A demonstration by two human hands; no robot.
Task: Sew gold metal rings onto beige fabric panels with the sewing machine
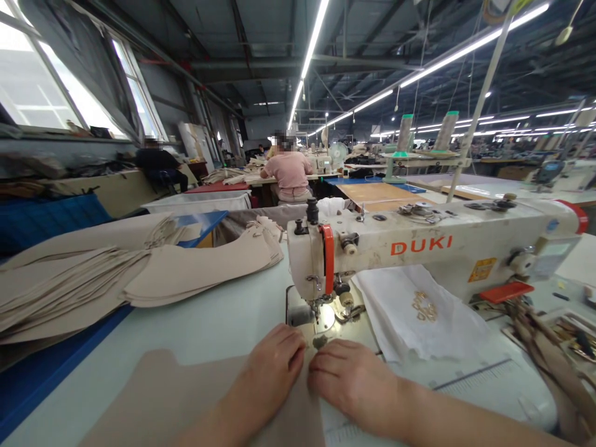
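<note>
My left hand lies on a tan fabric piece, its fingers curled down and pressing the cloth just in front of the needle. My right hand rests beside it on the same piece, fingertips pinched at the cloth's edge close to the presser foot. The two hands almost touch. Behind them stands a cream sewing machine marked DUKI, with a lit needle area.
Stacks of tan cut pieces lie on the table at left. A white cloth with gold embroidery sits under the machine arm. Brown strips hang at right. Two seated people work further back.
</note>
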